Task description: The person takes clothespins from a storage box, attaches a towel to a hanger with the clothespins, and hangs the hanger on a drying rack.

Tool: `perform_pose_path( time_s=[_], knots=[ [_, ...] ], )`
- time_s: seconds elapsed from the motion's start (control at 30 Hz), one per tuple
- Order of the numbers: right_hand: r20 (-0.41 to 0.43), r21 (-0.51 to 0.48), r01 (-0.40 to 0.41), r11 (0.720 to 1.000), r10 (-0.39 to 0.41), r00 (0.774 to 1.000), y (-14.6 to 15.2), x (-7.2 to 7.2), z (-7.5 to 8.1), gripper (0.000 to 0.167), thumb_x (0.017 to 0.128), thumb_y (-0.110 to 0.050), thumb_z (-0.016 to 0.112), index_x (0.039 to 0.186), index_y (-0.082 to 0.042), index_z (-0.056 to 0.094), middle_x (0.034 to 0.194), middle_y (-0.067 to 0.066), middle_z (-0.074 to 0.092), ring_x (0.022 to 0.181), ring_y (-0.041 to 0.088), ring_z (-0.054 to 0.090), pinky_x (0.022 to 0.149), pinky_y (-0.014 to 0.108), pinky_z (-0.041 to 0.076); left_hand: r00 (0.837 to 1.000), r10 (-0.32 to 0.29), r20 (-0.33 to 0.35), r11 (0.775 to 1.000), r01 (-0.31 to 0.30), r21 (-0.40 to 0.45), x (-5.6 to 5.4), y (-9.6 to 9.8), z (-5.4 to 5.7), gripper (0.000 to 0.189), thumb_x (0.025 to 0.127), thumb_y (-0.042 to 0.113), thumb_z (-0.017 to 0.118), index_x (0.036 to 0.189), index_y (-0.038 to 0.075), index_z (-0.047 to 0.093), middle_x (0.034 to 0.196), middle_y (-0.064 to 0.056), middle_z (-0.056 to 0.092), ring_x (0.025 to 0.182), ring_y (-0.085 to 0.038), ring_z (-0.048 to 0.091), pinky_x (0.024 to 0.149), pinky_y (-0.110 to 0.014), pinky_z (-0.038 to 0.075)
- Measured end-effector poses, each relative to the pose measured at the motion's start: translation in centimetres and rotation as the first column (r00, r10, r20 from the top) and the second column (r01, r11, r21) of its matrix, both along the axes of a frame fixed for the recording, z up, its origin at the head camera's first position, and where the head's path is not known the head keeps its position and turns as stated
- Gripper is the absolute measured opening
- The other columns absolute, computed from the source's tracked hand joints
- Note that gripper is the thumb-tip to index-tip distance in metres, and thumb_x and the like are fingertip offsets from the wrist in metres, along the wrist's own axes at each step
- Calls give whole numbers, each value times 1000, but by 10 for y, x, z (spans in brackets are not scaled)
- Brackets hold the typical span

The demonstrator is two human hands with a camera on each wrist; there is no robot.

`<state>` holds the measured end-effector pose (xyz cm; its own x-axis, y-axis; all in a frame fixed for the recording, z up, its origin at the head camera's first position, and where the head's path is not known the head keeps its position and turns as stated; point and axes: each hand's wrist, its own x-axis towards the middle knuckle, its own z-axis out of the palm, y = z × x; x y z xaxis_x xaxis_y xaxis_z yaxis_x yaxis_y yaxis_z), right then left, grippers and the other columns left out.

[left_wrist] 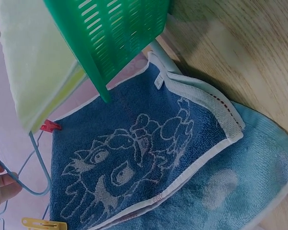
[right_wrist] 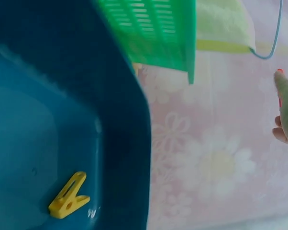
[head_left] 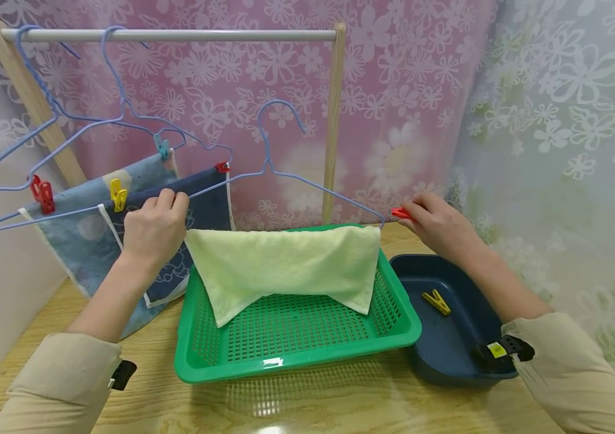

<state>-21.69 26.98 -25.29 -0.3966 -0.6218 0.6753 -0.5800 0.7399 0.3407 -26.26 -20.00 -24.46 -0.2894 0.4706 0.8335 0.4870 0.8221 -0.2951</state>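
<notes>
A pale yellow towel (head_left: pixel 285 256) hangs folded over the lower bar of a blue wire hanger (head_left: pixel 312 181). My left hand (head_left: pixel 156 229) grips the hanger at its left end, beside the towel's left edge; its fingers (left_wrist: pixel 7 184) show round the wire in the left wrist view. In my right hand (head_left: pixel 440 226) a red clothespin (head_left: pixel 402 213) is pinched, just right of the hanger's right end. Under the towel stands a green basket (head_left: pixel 296 367). A yellow clothespin (head_left: pixel 436 301) lies in the dark blue basin (head_left: pixel 437 355) below my right hand.
Left of the basket, a dark blue towel (left_wrist: pixel 129 158) and a lighter blue towel (head_left: pixel 79 241) hang from hangers by red, yellow and teal clothespins. Those hangers hook over a metal rail (head_left: pixel 204 36) on wooden posts (head_left: pixel 334 120). A patterned pink curtain (head_left: pixel 394 90) closes the back.
</notes>
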Motion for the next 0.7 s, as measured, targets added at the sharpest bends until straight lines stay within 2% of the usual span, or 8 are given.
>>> perform_pose_path(
  time_s=[0.1, 0.2, 0.23, 0.33, 0.43, 0.47, 0.57, 0.7],
  knots=[
    [2, -29, -16, 999, 16, 1000, -8, 3, 4, 53, 99, -38, 32, 98, 7, 61, 82, 20, 50, 64, 29, 47, 50, 35, 42, 1000, 7, 21, 1000, -7, -4, 0, 0, 0, 5, 84, -6, 51, 86, -9, 55, 76, -22, 52, 52, -37, 53, 34, -44, 41],
    [22, -99, -51, 994, 53, 998, -15, 6, 8, 54, 97, -40, 37, 96, 7, 63, 82, 19, 52, 65, 28, 49, 50, 34, 44, 999, 18, 35, 1000, -18, -4, 1, -1, -1, 4, 83, -7, 52, 86, -9, 55, 76, -22, 52, 52, -36, 53, 35, -44, 42],
    [29, -127, -62, 990, 67, 997, -18, 7, 9, 50, 95, -39, 42, 94, 7, 63, 82, 18, 54, 65, 27, 51, 51, 34, 45, 999, 22, 36, 1000, -22, -2, 1, -2, -1, 5, 82, -7, 53, 86, -9, 55, 76, -22, 52, 52, -36, 53, 35, -44, 42],
    [29, -201, -85, 976, 93, 995, -25, 11, 14, 25, 83, -19, 67, 86, 6, 63, 84, 16, 59, 66, 23, 56, 53, 32, 48, 999, 30, 35, 999, -31, 9, 2, -3, -1, 7, 79, -9, 55, 86, -8, 55, 77, -22, 53, 51, -36, 53, 35, -44, 41],
    [27, -256, -87, 963, 97, 995, -32, 14, 19, 22, 66, 1, 80, 82, 4, 64, 88, 15, 63, 66, 20, 58, 57, 26, 48, 999, 33, 36, 999, -34, 16, 2, -4, 0, 9, 77, -11, 56, 86, -8, 55, 77, -22, 53, 51, -36, 53, 35, -44, 41],
    [26, -269, -91, 959, 101, 995, -34, 15, 20, 24, 63, 7, 79, 82, 4, 65, 90, 15, 63, 67, 19, 59, 59, 24, 47, 999, 33, 38, 999, -34, 18, 3, -4, 0, 9, 77, -11, 56, 85, -8, 55, 77, -22, 53, 51, -36, 53, 35, -44, 41],
    [29, -285, -117, 951, 131, 991, -39, 16, 24, 23, 63, 9, 78, 82, 4, 66, 91, 16, 63, 68, 19, 59, 62, 20, 46, 999, 34, 42, 999, -35, 18, 3, -4, 1, 9, 77, -11, 57, 85, -8, 56, 77, -22, 54, 51, -36, 53, 35, -44, 42],
    [36, -270, -176, 947, 192, 981, -49, 18, 29, 26, 60, 12, 78, 82, 5, 66, 90, 17, 62, 70, 22, 58, 61, 22, 47, 999, 30, 37, 999, -30, 14, 3, -4, 1, 9, 77, -11, 57, 84, -8, 55, 76, -22, 54, 49, -35, 52, 34, -43, 41]
  ],
)
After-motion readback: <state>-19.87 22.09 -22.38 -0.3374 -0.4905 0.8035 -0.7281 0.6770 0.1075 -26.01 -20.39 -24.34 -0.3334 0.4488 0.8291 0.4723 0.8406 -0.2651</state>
